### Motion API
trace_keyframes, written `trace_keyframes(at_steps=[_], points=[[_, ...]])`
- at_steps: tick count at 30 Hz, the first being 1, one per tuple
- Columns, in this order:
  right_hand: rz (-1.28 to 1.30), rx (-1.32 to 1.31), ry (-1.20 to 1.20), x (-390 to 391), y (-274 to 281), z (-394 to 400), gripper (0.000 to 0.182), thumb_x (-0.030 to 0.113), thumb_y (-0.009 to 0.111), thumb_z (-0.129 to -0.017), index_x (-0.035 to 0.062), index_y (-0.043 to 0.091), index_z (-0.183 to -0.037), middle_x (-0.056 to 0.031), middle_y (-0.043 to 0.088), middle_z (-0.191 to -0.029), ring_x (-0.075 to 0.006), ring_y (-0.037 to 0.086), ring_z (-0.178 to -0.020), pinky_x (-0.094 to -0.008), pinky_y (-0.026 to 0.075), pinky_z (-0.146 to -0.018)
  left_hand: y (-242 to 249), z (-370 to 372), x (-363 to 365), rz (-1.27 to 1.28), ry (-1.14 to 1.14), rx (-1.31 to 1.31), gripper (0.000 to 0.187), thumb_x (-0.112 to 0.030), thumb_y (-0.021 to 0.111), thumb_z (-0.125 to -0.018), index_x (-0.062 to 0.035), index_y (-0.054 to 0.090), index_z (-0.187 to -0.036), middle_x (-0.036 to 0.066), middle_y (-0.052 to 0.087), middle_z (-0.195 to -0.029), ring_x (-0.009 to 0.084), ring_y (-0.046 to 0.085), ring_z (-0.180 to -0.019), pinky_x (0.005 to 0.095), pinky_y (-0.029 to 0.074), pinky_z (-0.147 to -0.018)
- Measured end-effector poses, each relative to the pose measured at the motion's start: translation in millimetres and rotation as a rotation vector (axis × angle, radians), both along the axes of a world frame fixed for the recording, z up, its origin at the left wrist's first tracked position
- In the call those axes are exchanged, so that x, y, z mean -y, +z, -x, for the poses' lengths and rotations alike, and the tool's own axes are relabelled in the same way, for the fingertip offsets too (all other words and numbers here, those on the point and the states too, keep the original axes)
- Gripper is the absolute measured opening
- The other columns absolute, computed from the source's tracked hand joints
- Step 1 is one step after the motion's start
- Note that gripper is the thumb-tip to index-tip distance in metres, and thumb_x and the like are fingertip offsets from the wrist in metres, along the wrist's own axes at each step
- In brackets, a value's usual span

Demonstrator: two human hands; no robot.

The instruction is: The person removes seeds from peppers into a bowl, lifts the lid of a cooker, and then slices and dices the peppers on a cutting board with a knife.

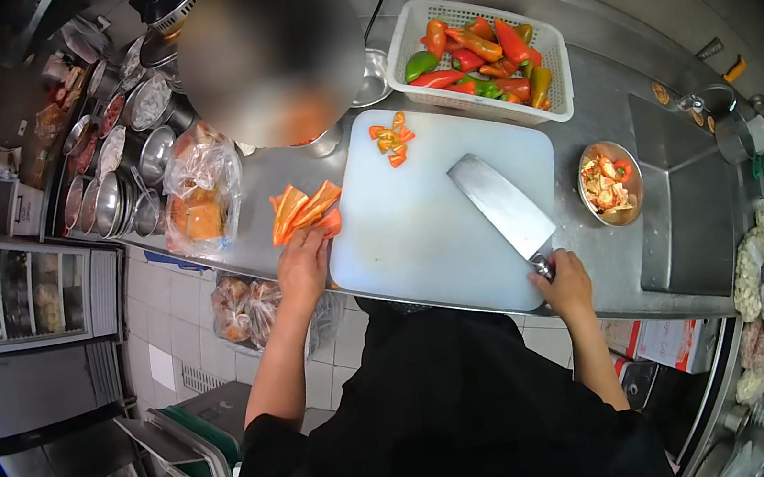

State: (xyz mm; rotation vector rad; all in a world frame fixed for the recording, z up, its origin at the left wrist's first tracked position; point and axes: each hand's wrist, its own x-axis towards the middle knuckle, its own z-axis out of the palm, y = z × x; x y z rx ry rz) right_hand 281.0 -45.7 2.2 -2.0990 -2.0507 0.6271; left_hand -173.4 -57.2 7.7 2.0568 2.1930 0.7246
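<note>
At the left edge of the white cutting board (439, 231), my left hand (304, 264) has its fingers closed on the near end of some orange pepper pieces (303, 206) lying on the steel counter. The handle of a wide-bladed cleaver (503, 205) is in my right hand (567, 286) at the board's near right corner. The blade rests flat on the board, pointing away and to the left. Small cut pepper pieces (393, 140) form a little pile near the board's far left corner.
A white basket (563, 70) of whole peppers stands behind the board. To the right are a metal bowl of pepper scraps (608, 184) and a sink (681, 199). Bagged food (203, 199) and stacked metal bowls (107, 202) sit left. A blurred patch hides part of the back.
</note>
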Motion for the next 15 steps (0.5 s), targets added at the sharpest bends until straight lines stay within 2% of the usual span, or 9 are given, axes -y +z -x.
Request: trace_keyframes(at_steps=[3,4,7,11,14,15], points=[[0.007,-0.065,0.117,-2.3,-2.7,-7.6,0.042,0.027,0.08,-0.08,0.0025,0.058,-0.106,-0.0177,0.065,-0.099,-0.0367,0.064,-0.097,-0.0477,0.052,-0.083,10.7,-28.7,4.4,-0.016,-0.223,0.1,0.028,-0.006,0.068,-0.084,-0.0089,0.068,-0.111,0.01,0.067,-0.119,0.0338,0.065,-0.108,0.0437,0.054,-0.091],[0.027,-0.032,0.157,-5.3,0.3,-7.8,0.034,0.019,0.073,-0.083,0.0021,0.058,-0.108,-0.0192,0.066,-0.101,-0.038,0.065,-0.098,-0.0476,0.052,-0.085,6.6,-37.9,3.8,0.033,-0.302,0.055,0.029,-0.004,0.068,-0.082,-0.008,0.067,-0.111,0.009,0.065,-0.121,0.0314,0.063,-0.112,0.0422,0.053,-0.093],[-0.036,0.037,0.214,-10.4,6.8,-5.1,0.03,0.017,0.067,-0.084,0.0008,0.057,-0.108,-0.0218,0.067,-0.102,-0.0401,0.066,-0.096,-0.0485,0.053,-0.084,-10.3,-58.7,-3.9,0.096,-0.417,0.049,0.027,-0.004,0.068,-0.083,-0.0083,0.067,-0.109,0.009,0.065,-0.119,0.0298,0.063,-0.112,0.0411,0.052,-0.095],[-0.018,-0.012,0.173,-0.7,35.6,15.3,0.03,0.018,0.063,-0.086,0.0005,0.057,-0.109,-0.024,0.069,-0.097,-0.0426,0.068,-0.09,-0.0511,0.054,-0.081,-20.4,-55.2,-10.8,0.047,-0.459,0.035,0.026,-0.008,0.073,-0.081,-0.0096,0.069,-0.106,0.006,0.066,-0.118,0.0272,0.062,-0.112,0.0409,0.05,-0.095],[0.046,-0.225,0.166,8.1,57.9,52.8,0.03,0.022,0.061,-0.091,0.0053,0.054,-0.115,-0.0236,0.071,-0.083,-0.0449,0.069,-0.082,-0.0543,0.053,-0.078,-22.3,-45.1,-13.8,0.032,-0.532,0.05,0.026,-0.009,0.075,-0.08,-0.0091,0.07,-0.105,0.005,0.066,-0.117,0.0258,0.061,-0.112,0.0404,0.049,-0.095],[0.048,-0.221,0.167,9.1,58.7,66.4,0.03,0.022,0.061,-0.091,0.0053,0.054,-0.115,-0.0236,0.071,-0.083,-0.0449,0.069,-0.082,-0.0543,0.053,-0.078,-18.4,-41.5,-12.6,0.034,-0.531,0.054,0.026,-0.009,0.075,-0.08,-0.0091,0.07,-0.105,0.005,0.066,-0.117,0.0258,0.061,-0.112,0.0404,0.049,-0.095]])
